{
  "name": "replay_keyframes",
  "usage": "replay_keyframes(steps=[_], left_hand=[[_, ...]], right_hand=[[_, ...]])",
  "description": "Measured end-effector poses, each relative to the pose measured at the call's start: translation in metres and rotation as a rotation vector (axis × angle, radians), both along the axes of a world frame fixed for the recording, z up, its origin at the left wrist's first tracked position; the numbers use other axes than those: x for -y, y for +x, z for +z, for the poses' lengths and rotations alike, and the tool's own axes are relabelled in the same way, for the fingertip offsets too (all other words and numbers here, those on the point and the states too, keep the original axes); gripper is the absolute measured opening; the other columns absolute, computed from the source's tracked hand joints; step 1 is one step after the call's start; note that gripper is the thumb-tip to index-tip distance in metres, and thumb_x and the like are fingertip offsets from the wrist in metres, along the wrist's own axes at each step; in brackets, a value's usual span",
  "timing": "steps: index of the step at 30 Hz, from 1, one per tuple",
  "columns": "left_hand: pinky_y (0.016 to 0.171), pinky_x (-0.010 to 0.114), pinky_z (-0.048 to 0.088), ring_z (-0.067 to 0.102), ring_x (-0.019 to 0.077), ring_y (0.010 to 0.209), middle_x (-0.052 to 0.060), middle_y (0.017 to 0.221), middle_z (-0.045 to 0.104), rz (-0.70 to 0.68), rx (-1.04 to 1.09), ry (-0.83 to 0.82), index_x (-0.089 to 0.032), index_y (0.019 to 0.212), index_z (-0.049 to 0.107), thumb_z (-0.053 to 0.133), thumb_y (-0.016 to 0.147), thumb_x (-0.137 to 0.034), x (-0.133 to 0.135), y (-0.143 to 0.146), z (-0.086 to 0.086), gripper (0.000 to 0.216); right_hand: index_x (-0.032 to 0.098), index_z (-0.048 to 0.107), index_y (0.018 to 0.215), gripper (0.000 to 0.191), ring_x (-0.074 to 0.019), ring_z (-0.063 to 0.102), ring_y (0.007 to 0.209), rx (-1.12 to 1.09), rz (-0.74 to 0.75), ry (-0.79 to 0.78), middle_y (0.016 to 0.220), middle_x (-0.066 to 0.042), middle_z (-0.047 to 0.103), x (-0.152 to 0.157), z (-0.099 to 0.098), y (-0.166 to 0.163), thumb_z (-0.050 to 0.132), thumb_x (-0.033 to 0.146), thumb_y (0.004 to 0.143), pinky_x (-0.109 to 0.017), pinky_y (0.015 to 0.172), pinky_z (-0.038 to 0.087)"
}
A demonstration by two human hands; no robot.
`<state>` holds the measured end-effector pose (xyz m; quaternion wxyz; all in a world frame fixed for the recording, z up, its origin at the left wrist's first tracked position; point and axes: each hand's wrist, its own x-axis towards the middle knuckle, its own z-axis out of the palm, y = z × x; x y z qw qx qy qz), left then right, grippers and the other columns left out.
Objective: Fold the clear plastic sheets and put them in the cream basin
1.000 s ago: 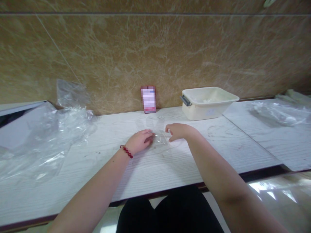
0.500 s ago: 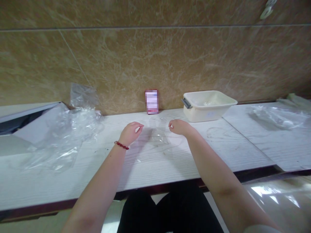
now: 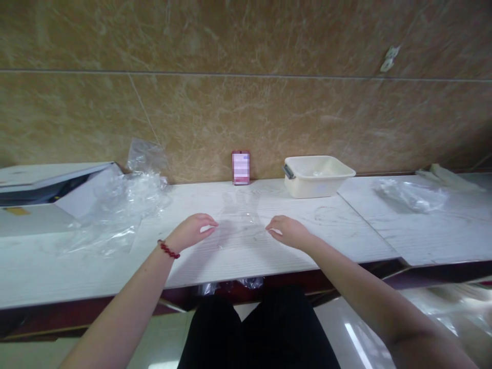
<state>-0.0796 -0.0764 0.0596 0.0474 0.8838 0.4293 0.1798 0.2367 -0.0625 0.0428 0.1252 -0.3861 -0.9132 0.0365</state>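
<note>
A thin clear plastic bag (image 3: 243,219), hard to see against the white wood, lies flat on the table between my hands. My left hand (image 3: 195,229), with a red bead bracelet (image 3: 168,249) at the wrist, pinches its left edge between thumb and fingers. On the opposite side, my right hand (image 3: 286,231) has its fingertips closed at the bag's right edge. The bag's exact outline is too faint to follow. Behind it, a phone (image 3: 241,168) with a blurred screen leans upright against the wall.
A cream plastic bin (image 3: 315,187) with a grey handle stands back right. Crumpled clear plastic bags (image 3: 134,197) lie at left beside an open white box (image 3: 34,223). More clear plastic (image 3: 413,195) rests at far right. The table's front edge (image 3: 269,272) runs before my knees.
Both hands have come back toward the table's front edge, the bag between them. My head view has shifted, showing more of the wall and floor.
</note>
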Motion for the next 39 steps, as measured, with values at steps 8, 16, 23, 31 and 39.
replay_keyframes(steps=[8,16,23,31,39], left_hand=[[0.085,0.028,0.038,0.05,0.0149,0.094,0.004,0.103,0.057,-0.036,-0.034,-0.11,-0.022,0.108,0.051,0.044,0.077,-0.032,0.033,-0.006,-0.035,0.034],[0.086,0.033,0.035,0.049,0.0167,0.095,0.004,0.099,0.059,-0.113,-0.153,0.019,-0.022,0.099,0.058,0.046,0.077,-0.032,0.021,0.002,-0.039,0.027],[0.087,0.035,0.034,0.05,0.0164,0.094,0.003,0.091,0.062,-0.112,-0.128,0.048,-0.021,0.082,0.062,0.04,0.08,-0.031,0.014,0.011,-0.045,0.024],[0.081,0.03,0.041,0.054,0.0156,0.09,0.006,0.098,0.059,0.049,0.134,-0.188,-0.018,0.096,0.049,0.032,0.082,-0.031,0.035,0.026,-0.039,0.026],[0.082,0.033,0.041,0.053,0.0165,0.096,0.009,0.104,0.057,0.095,0.369,-0.326,-0.02,0.089,0.039,0.03,0.083,-0.034,0.052,0.035,-0.034,0.018]], right_hand=[[0.018,0.058,0.097,0.027,-0.0157,0.051,0.087,0.159,0.179,0.077,0.096,-0.007,0.058,0.024,-0.018,0.001,0.037,0.026,0.082,-0.029,0.078,0.039],[0.017,0.059,0.09,0.024,-0.0146,0.05,0.088,0.261,0.235,0.051,0.093,-0.008,0.057,0.016,-0.011,-0.007,0.036,0.025,0.083,-0.026,0.072,0.039],[0.017,0.057,0.087,0.023,-0.0151,0.049,0.086,0.206,0.241,0.122,0.089,-0.007,0.058,0.013,-0.02,-0.007,0.036,0.023,0.082,-0.026,0.072,0.039],[0.018,0.053,0.089,0.018,-0.0146,0.05,0.088,-0.187,0.157,0.044,0.088,-0.006,0.058,0.025,-0.017,0.002,0.04,0.021,0.078,-0.027,0.077,0.04],[0.02,0.037,0.12,0.05,-0.0175,0.03,0.119,-0.206,0.159,-0.072,0.123,-0.008,0.043,0.024,-0.027,0.002,0.05,0.031,0.074,-0.034,0.094,0.03]])
